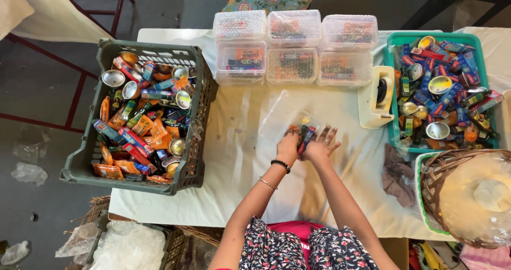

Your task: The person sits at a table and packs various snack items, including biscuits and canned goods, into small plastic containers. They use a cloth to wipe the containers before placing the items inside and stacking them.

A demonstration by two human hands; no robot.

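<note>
At the middle of the white-covered table, my left hand and my right hand press together around a small bundle of colourful packets. The bundle sits at the mouth of a clear plastic container, whose clear lid lies flat beside it. My left wrist carries a black bracelet and a thin bangle. The right hand's fingers are spread over the bundle.
A dark green crate of assorted packets and shiny cups stands at the left. Filled clear boxes are stacked at the back. A tape dispenser, a teal tray of packets and a wicker basket sit at the right.
</note>
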